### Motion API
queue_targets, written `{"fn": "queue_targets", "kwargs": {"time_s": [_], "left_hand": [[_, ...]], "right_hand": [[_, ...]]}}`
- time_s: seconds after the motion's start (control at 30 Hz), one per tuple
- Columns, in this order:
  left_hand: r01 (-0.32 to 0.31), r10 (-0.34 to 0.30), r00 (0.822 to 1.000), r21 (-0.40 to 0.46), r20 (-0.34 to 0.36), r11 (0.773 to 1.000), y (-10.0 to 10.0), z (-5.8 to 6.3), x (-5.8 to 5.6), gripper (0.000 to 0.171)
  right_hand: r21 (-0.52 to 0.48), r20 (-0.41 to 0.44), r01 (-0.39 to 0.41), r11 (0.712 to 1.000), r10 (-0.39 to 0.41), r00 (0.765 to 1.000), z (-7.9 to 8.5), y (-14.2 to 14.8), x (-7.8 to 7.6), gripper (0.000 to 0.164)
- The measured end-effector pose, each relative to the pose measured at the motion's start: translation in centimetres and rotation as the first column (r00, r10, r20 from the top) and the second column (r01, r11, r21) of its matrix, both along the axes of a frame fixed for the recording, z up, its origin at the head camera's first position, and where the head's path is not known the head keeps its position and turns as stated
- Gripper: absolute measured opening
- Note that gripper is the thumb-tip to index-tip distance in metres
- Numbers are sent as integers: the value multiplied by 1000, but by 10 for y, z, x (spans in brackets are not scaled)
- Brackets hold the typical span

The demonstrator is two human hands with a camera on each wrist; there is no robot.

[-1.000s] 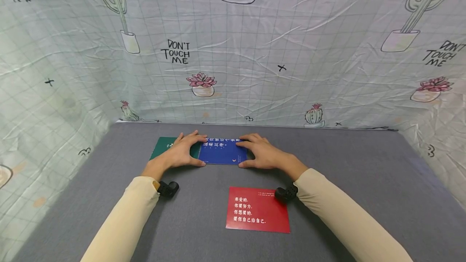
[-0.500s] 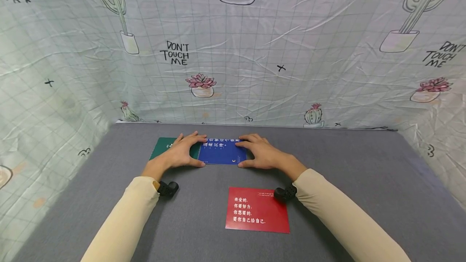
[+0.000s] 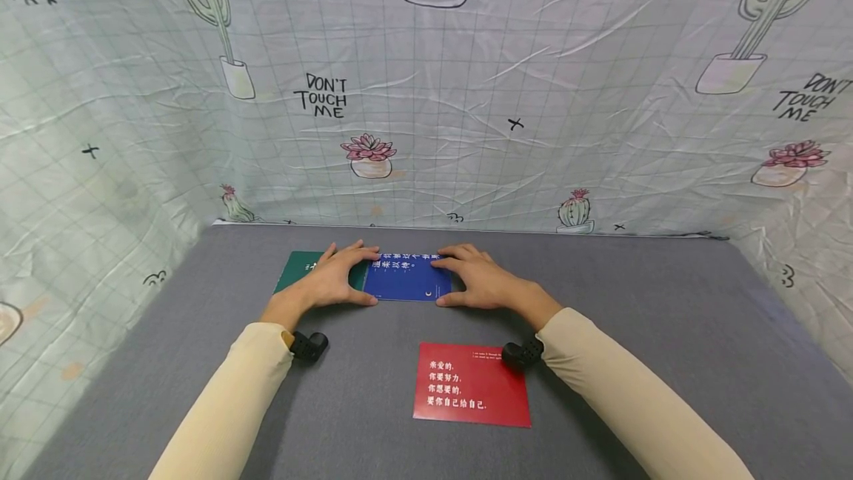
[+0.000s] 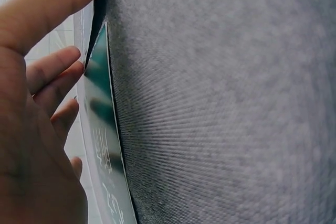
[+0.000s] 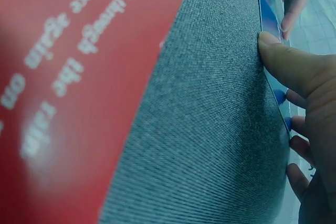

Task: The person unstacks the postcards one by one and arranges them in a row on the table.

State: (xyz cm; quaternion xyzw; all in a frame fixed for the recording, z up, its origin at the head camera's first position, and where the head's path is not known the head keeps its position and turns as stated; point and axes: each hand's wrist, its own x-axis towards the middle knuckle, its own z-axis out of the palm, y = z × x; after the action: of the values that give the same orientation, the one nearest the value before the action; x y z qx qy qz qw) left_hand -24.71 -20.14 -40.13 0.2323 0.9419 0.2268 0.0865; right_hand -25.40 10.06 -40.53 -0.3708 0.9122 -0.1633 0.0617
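Nothing visibly moved. Left hand (image 3: 331,280), right hand (image 3: 488,281) pinch blue card (image 3: 406,284); uneven push could disturb green card (image 3: 296,267) beside.

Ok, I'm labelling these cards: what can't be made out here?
Green card: part of its lettering, head view, behind the left hand.
Blue card: right end, head view, partly covered by the right hand.
Red card: upper-right corner, head view, behind the black wrist device; part of it, right wrist view, cut off by frame edges.
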Motion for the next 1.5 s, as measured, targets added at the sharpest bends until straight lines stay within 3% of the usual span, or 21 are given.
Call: {"fn": "queue_targets", "kwargs": {"time_s": [0.53,0.8,0.93,1.2,1.5], "left_hand": [[21,-20,1000,29,-11,999,2,-1,0,83],[55,-49,996,82,-75,995,8,7,10,90],[59,-46,994,122,-102,991,10,12,20,89],[3,23,992,208,-125,978,17,14,53,88],[49,-17,994,302,-107,952,31,14,88,87]], "right_hand": [[-13,12,0,1000,0,1000,2,2,0,69],[-71,-19,-26,997,25,1000,8,11,5,70],[-86,-36,-50,995,47,998,10,18,12,69],[-114,-82,-63,992,54,995,18,31,35,69],[-162,-77,-36,986,24,997,26,46,68,68]]}}
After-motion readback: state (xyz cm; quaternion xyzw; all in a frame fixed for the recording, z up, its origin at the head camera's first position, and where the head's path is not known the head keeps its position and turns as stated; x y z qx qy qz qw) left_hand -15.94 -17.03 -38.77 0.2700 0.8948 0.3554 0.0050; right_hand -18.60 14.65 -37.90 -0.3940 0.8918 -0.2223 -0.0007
